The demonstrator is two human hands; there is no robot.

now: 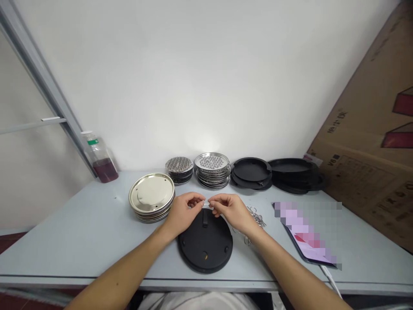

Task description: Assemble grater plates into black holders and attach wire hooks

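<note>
A thin, shiny metal wire piece [207, 204] spans the gap between my fingertips; its full shape is hidden. My left hand [187, 212] pinches one end, and my right hand [229, 209] pinches the other. Just below them on the table lies a round black disc [206, 249], with a raised tab at its far edge, small nubs at its sides and a small orange mark near its front. Beside my right wrist is a loose pile of metal wire loops [257, 216], partly covered by my forearm.
Left of the disc stands a stack of gold-coloured lids [151, 193]. Along the wall are perforated metal discs [212, 163], dark-sided grater discs [179, 165] and black trays [251, 170]. A bottle of dark red liquid [105, 168], a phone [306, 241] with a cable, and a large carton [364, 172] flank them.
</note>
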